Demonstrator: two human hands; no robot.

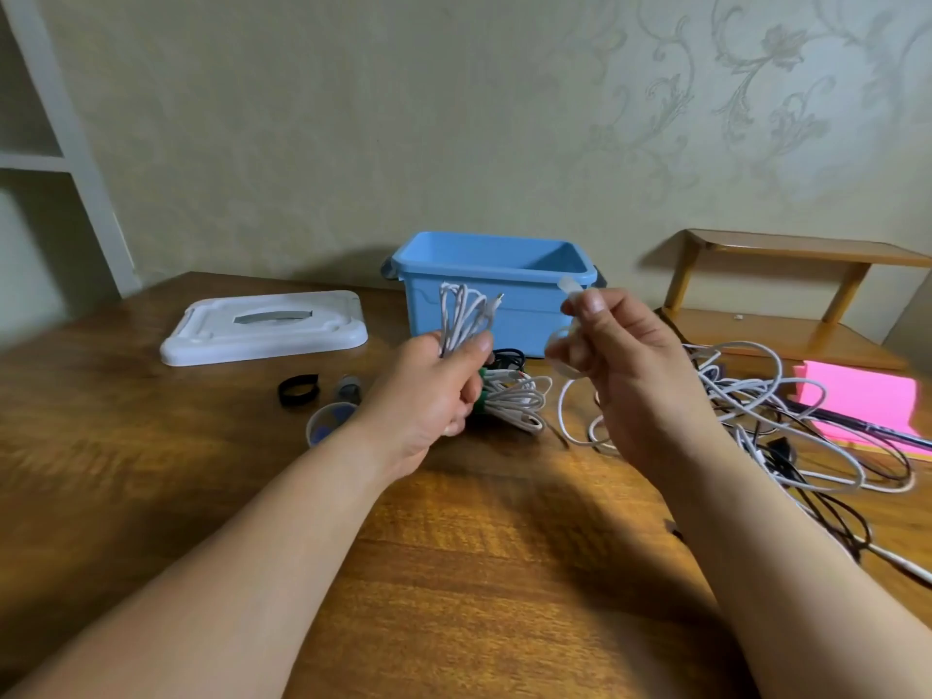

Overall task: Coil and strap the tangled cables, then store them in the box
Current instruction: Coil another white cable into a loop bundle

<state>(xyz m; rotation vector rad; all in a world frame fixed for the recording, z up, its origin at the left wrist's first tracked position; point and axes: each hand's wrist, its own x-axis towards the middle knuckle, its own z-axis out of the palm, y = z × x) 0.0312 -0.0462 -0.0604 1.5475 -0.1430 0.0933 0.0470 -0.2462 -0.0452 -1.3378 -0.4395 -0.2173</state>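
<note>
My left hand [433, 391] grips a coiled white cable [461, 315] while my right hand [620, 355] pinches a pale strap [566, 287], one strapped bundle [514, 401] lies before the open blue box [484, 290], and the big tangle [787, 411] is yet to coil.

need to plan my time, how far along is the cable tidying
Done: one green-strapped white bundle on the table. In hand: left hand grips a white coil, right hand pinches a pale strap. Left: the tangled cables at right; nothing visible inside the blue box, lid off.
</note>
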